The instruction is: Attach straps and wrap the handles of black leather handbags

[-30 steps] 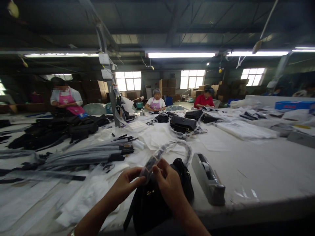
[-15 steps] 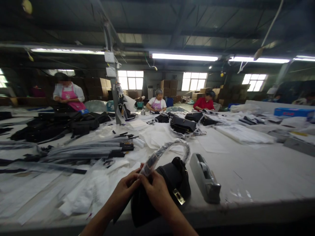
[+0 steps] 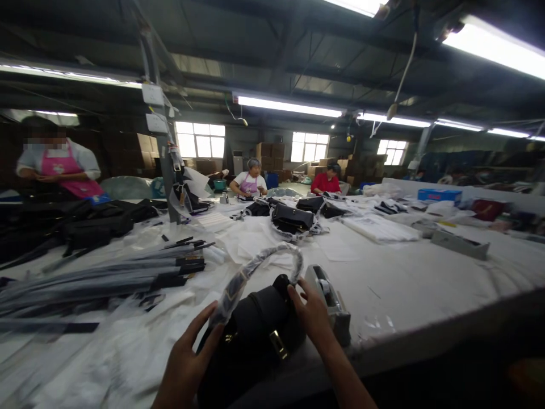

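A black handbag (image 3: 255, 321) with a gold clasp lies at the near edge of the white table (image 3: 409, 278). Its curved handle (image 3: 259, 264) is wrapped in clear plastic. My left hand (image 3: 187, 355) rests against the bag's left side, fingers spread, near the handle's left end. My right hand (image 3: 313, 312) lies on the bag's right end with fingers apart, by the handle's right end and touching the grey tape dispenser (image 3: 330, 295).
Bundles of wrapped black straps (image 3: 128, 272) lie to the left, with white wrapping sheets (image 3: 110, 352) below them. More black bags (image 3: 293, 218) sit mid-table. Three people work at the far side. A second grey dispenser (image 3: 460, 244) is at the right.
Both hands have let go of the wrapped handle end and moved apart to the two sides of the bag. The view has swung to the right.
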A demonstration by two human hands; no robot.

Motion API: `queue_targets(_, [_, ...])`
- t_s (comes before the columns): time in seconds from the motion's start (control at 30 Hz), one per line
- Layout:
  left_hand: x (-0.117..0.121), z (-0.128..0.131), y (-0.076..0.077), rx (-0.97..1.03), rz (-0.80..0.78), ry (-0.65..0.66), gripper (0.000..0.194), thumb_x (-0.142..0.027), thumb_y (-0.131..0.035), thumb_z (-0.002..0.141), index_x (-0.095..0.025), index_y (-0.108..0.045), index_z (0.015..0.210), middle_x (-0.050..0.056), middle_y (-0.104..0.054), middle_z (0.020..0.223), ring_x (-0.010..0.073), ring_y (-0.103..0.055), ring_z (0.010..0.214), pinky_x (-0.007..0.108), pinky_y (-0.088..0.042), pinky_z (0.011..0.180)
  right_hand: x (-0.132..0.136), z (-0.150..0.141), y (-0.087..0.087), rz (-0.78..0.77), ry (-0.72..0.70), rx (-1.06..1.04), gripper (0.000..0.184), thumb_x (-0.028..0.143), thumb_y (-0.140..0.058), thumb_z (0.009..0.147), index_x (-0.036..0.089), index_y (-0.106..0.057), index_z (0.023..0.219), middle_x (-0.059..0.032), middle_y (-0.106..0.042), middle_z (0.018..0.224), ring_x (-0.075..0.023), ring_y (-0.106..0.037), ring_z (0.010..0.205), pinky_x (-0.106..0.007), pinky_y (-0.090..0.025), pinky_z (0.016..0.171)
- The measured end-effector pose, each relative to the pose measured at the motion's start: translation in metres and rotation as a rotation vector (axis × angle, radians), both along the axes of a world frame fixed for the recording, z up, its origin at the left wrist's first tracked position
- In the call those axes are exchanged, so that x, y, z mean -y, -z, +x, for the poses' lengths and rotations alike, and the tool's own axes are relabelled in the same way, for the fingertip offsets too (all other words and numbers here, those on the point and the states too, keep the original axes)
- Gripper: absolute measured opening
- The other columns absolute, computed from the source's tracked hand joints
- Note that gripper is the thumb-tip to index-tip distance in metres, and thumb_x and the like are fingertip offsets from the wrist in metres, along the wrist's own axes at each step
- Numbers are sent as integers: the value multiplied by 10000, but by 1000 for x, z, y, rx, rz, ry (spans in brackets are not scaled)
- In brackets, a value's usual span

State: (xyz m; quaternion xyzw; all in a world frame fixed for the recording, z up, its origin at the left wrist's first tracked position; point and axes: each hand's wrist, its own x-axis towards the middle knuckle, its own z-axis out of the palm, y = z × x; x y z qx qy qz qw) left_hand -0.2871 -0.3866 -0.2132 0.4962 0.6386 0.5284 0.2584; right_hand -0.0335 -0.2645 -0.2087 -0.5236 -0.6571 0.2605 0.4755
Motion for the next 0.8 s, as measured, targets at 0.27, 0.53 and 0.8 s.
queue_targets(0.27, [-18, 0, -47, -91, 56, 185, 682, -522, -640, 818, -277, -425, 1418, 77, -640, 1265, 301, -618, 1105, 363, -486, 937, -32, 4, -11, 30, -272, 29, 242, 311, -574, 861, 221, -702, 1045, -45, -753, 1020, -214, -704, 935, -334, -526, 874])
queue_targets(0.53, [-21, -6, -49, 96, 80, 111, 494, -470, -549, 904, -214, -513, 1325, -23, -615, 710, 180, -617, 763, 289, -478, 786, -42, 19, -10, -8, -361, 69, 256, 377, -568, 851, 198, -669, 1003, -66, -761, 885, -239, -718, 857, -325, -533, 767])
queue_targets(0.8, [-7, -25, -38, 123, 90, 268, 492, -506, -618, 853, -180, -640, 1222, 87, -725, 1093, 269, -627, 1034, 353, -463, 908, -46, 19, -11, 1, -301, 270, 324, 487, -558, 824, 213, -660, 965, -83, -758, 841, -281, -720, 818, -361, -527, 737])
